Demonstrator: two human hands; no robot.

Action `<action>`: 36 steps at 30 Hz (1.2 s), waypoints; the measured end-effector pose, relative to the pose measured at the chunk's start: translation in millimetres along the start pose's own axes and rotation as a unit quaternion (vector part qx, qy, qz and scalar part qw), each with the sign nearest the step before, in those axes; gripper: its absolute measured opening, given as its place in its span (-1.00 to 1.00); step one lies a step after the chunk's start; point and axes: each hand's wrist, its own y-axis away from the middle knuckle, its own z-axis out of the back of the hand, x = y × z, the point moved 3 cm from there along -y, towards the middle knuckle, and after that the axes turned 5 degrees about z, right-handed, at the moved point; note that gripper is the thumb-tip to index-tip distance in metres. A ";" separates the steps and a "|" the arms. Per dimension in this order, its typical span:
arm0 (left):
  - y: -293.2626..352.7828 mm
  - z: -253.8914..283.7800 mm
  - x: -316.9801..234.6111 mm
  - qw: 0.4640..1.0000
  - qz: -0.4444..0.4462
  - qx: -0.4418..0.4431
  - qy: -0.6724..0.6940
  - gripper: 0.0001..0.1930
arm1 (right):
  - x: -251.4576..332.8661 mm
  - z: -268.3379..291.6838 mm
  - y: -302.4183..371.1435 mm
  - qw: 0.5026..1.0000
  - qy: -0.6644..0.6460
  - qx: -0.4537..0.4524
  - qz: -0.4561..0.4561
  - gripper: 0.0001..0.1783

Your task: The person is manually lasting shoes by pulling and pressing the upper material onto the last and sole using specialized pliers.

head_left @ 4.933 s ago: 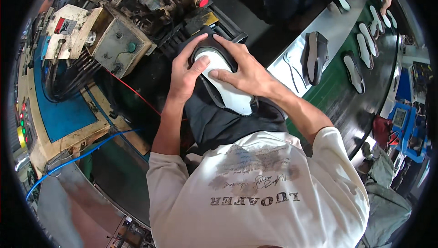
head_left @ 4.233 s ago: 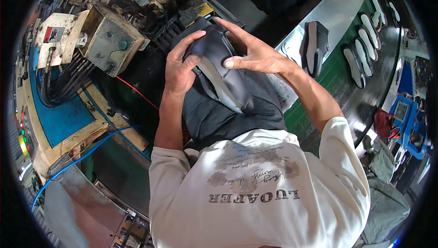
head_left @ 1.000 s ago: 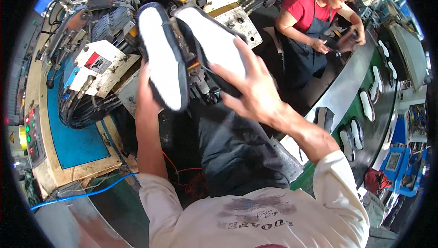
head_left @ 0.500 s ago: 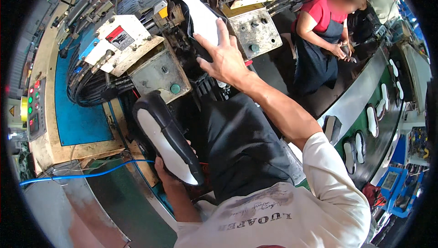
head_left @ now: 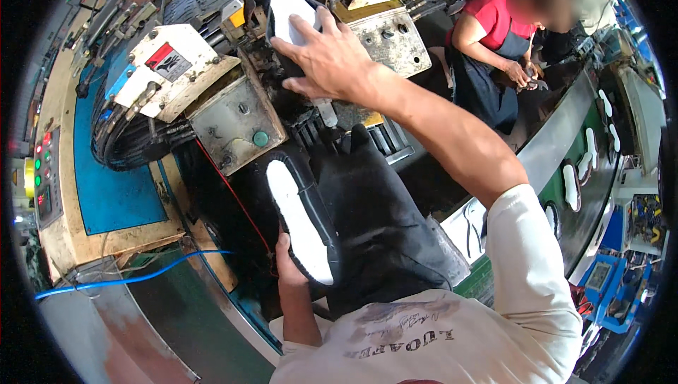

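In my left hand (head_left: 286,262) is a black shoe upper (head_left: 326,225) with a white insole board facing up, held near the lower end and partly hiding my fingers. It hangs over my left thigh, below the machine's front. My right hand (head_left: 332,56) reaches up to the machine and lies with spread fingers on a second black shoe upper (head_left: 272,27). That one sits bottom up in the machine, showing its white insole board (head_left: 291,10). My right fingertips touch the side of the white board; the palm's contact is hidden.
A grimy control box (head_left: 236,130) with a green button stands left of my right hand; another control box (head_left: 392,42) is to its right. A blue hose (head_left: 141,282) crosses at left. A co-worker (head_left: 491,52) stands beyond a conveyor (head_left: 590,200) carrying several shoe parts.
The shoe upper in my left hand has moved right and stands more upright. My right hand has shifted slightly left and down, still over the shoe in the machine. The view has shifted slightly.
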 end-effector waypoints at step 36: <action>-32.8 -100.7 12.9 0.880 -0.123 -0.014 -0.459 0.06 | 61.7 -47.1 179.7 0.809 -0.530 0.052 -0.249 0.58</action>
